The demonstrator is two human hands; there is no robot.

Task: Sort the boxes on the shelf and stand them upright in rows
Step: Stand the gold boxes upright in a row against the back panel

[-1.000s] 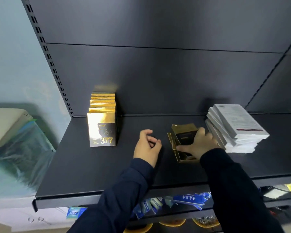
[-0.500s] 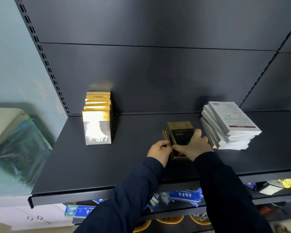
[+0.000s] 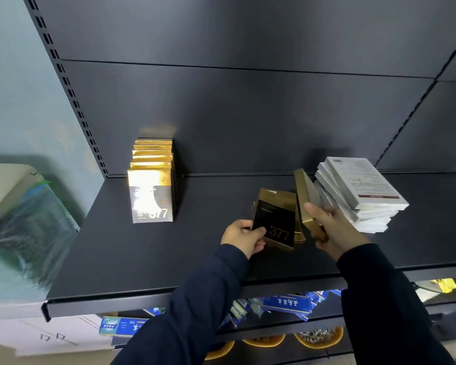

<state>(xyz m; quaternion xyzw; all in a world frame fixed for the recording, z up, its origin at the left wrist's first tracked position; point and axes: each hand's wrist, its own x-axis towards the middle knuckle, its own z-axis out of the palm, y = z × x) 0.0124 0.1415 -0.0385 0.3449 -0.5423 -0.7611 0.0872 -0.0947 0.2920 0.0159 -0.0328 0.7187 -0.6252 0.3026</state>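
On the dark shelf (image 3: 142,259) a row of gold "377" boxes (image 3: 152,196) stands upright at the back left. My left hand (image 3: 244,239) grips a black-and-gold "377" box (image 3: 275,218), tilted, by its lower left edge. Behind it a few more gold boxes lie partly hidden. My right hand (image 3: 332,230) holds another gold box (image 3: 304,198) edge-on, lifted and leaning to the right. A stack of flat white boxes (image 3: 358,193) lies just right of my right hand.
The shelf's back panel rises close behind the boxes. A slotted upright post (image 3: 71,96) bounds the left side. Below, a lower shelf holds blue packs (image 3: 284,305) and orange bowls (image 3: 319,338). A plastic-covered object (image 3: 24,227) sits left of the shelf.
The two hands have come apart: my left hand has taken one black-and-gold box and tilted it up, while my right hand has lifted a second gold box toward the white stack.
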